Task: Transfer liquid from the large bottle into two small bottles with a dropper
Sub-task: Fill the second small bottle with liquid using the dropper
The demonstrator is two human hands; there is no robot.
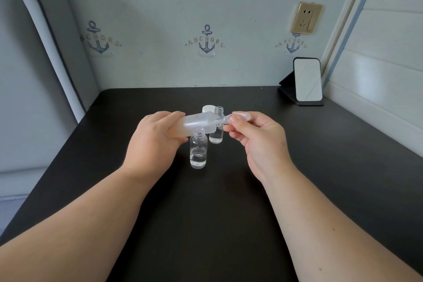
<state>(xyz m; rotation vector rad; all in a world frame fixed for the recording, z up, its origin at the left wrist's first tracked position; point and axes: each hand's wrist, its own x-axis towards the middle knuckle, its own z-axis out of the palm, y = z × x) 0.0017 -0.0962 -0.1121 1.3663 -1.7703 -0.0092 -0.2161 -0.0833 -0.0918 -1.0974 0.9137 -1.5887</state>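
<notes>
My left hand grips the large frosted bottle, tipped nearly on its side with its mouth to the right. My right hand pinches the clear dropper by its bulb, and the dropper's stem is inside the large bottle's mouth. Two small clear bottles stand uncapped on the black table. The nearer small bottle holds a little clear liquid. The farther small bottle is partly hidden behind the large bottle and also holds some liquid.
A white cap sits just behind the bottles. A small mirror on a black stand is at the back right corner. A wall with a socket closes the far side.
</notes>
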